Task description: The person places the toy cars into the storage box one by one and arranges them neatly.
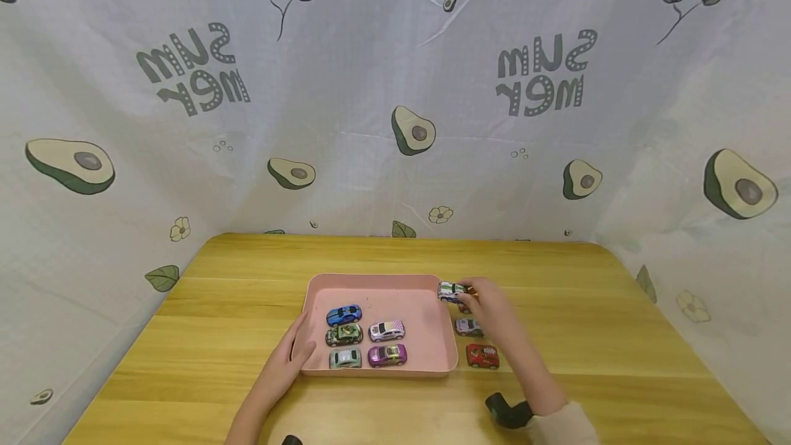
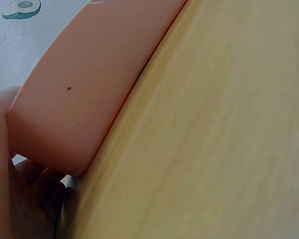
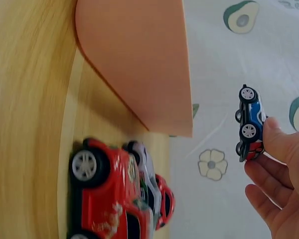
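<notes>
"Nearest the right wrist camera sits a red toy car (image 3: 109,194). What's in the right hand (image 1: 492,309)?"

"A white-and-blue toy car (image 1: 452,292), pinched between thumb and fingers, up off the table (image 1: 247,307) near the far right corner of the pink tray (image 1: 377,373)."

"And the left hand (image 1: 289,350)?"

"Gripping the tray's near left corner, thumb over the rim."

"Inside?"

"Five other toy cars (image 1: 386,356), wheels down."

"Behind everything?"

"Avocado-printed cloth (image 1: 346,88)."
</notes>
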A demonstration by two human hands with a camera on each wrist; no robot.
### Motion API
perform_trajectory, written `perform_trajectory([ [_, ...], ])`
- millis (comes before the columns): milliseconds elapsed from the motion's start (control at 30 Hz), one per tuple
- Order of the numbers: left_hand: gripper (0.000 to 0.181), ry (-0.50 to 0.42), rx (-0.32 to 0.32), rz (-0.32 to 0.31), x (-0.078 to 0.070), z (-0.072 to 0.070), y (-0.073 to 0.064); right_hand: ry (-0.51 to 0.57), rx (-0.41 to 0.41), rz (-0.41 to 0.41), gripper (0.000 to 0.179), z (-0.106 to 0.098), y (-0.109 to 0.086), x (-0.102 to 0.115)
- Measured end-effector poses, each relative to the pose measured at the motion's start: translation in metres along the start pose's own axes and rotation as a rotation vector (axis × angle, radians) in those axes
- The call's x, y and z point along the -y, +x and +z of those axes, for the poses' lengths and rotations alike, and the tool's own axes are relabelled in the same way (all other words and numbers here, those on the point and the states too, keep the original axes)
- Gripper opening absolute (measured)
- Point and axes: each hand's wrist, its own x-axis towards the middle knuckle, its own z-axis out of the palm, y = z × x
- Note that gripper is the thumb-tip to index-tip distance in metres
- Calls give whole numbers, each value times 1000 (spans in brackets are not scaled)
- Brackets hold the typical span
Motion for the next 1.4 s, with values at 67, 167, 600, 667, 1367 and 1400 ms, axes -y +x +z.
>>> perform_trajectory([
  [67,62,-1,-2,2,0,0,0,3,4,-3,25,4,2,3],
  [167,62,-2,-3,5,1,0,1,-6,-1,-17,26,10,3,8],
  [600,62,-11,6,-3,1,0,0,37,-5,-21,24,28,6,25],
  [667,62,-11,8,-6,0,0,0,60,10,-12,23,32,8,26],
  [1367,62,-22,11,-10,-1,-1,0,66,134,-81,13,68,29,57],
  [1400,62,-22,12,-10,-1,-1,0,55,133,-83,13,70,29,58],
])
